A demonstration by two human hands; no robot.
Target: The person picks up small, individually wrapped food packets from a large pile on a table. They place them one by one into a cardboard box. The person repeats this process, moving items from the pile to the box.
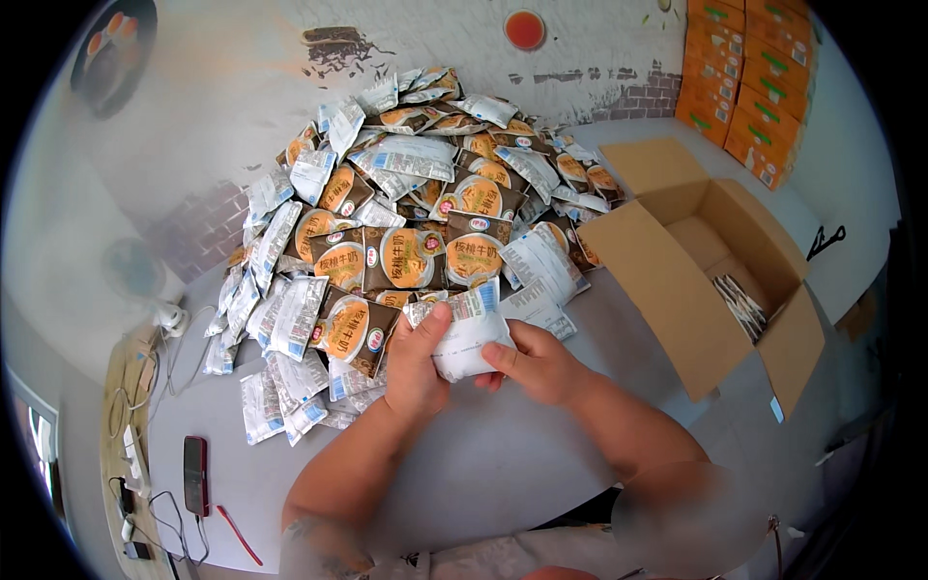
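From the right hand (543,363), a heap of packets (406,257) blocks 10 to 12 o'clock, the carton (749,220) 2; bare worktop (503,440) gives passage at 7 and, short of the flap (665,300), 3.

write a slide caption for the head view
Both hands hold a packet before a heap of packets, an open carton at right.

Packets (406,257) lay heaped on the table (541,474)
A box (643,300) stood to their right, a phone (196,474) nearer, front left.
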